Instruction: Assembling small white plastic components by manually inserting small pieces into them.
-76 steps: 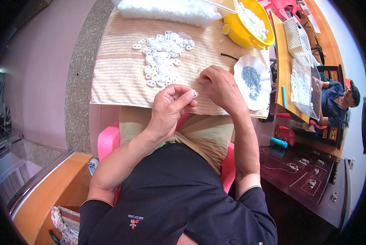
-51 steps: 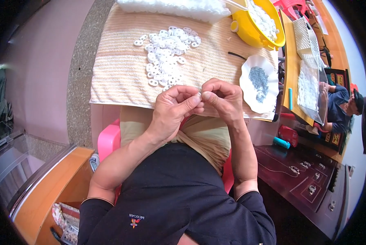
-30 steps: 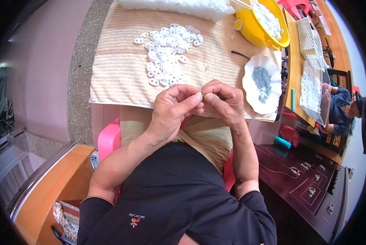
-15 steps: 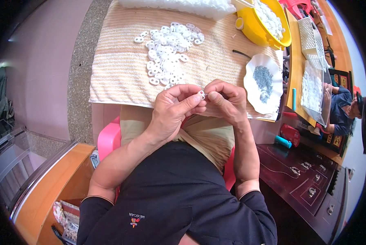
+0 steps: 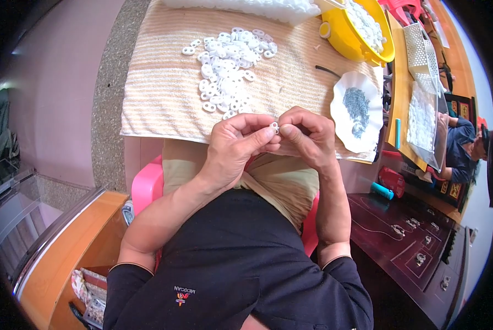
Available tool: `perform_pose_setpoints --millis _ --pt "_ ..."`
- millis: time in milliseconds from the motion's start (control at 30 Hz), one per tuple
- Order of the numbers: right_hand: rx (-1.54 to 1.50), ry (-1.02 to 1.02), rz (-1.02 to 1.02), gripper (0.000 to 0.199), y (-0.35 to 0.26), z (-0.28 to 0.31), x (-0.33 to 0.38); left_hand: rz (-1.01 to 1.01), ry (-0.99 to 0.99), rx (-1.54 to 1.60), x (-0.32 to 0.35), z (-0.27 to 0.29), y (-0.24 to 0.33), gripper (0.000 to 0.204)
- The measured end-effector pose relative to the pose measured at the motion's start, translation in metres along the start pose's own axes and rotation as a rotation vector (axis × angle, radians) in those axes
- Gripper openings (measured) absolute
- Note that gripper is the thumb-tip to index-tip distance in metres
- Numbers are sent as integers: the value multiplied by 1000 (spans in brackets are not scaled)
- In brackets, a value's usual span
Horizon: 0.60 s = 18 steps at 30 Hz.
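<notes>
**Two hands pinch one small white ring at the tabletop's near edge**

Just past the near edge of the striped cloth (image 5: 164,104), above the lap, the left hand (image 5: 236,144) and the right hand (image 5: 308,135) meet fingertip to fingertip. Between them sits a single small white ring (image 5: 274,127), pinched from both sides: the left fingers (image 5: 257,137) are closed narrowly on it, and the right thumb and forefinger press in against its other side. Held this close to the body, and clear of the cloth, the part likely gets a steady two-handed grip and a good view from above.

The pile of white rings (image 5: 227,71) lies spread on the cloth just beyond the hands, near enough for a short reach. The cloth probably keeps the loose pieces from rolling or skidding off the tabletop (image 5: 106,104). To the right, just beside the right hand, a white scalloped dish (image 5: 345,124) holds a heap of tiny grey bits (image 5: 357,107); what they are is too small to tell. A short dark stick (image 5: 327,70) lies on the cloth between pile and dish. Farther back stand a yellow bowl (image 5: 345,41) filled with white pieces and a long white tray (image 5: 246,6). At the far right another person in a blue sleeve (image 5: 460,135) sits at a separate bench.
</notes>
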State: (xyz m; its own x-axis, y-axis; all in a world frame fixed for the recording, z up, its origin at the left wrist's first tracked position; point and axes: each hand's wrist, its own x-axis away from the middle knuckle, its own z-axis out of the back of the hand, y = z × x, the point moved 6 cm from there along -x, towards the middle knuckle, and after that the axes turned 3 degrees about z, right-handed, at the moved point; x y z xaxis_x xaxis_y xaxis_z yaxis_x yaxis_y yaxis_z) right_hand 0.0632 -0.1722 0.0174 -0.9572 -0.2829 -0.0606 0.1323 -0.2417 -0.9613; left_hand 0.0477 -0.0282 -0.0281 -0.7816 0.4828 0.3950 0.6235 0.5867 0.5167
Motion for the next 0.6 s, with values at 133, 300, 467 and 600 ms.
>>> perform_pose_setpoints --millis 133,300,467,600 --pt "39 -5 22 6 -4 -1 0 -30 -4 -49 0 1 -3 19" --pt "16 7 40 6 -1 -3 2 -46 -3 -66 1 -1 -3 18" --pt "-12 13 -16 8 2 -4 2 -56 3 -67 0 0 -1 17" --pt "-158 40 -87 10 4 -6 4 -60 3 -54 1 -1 -1 17"
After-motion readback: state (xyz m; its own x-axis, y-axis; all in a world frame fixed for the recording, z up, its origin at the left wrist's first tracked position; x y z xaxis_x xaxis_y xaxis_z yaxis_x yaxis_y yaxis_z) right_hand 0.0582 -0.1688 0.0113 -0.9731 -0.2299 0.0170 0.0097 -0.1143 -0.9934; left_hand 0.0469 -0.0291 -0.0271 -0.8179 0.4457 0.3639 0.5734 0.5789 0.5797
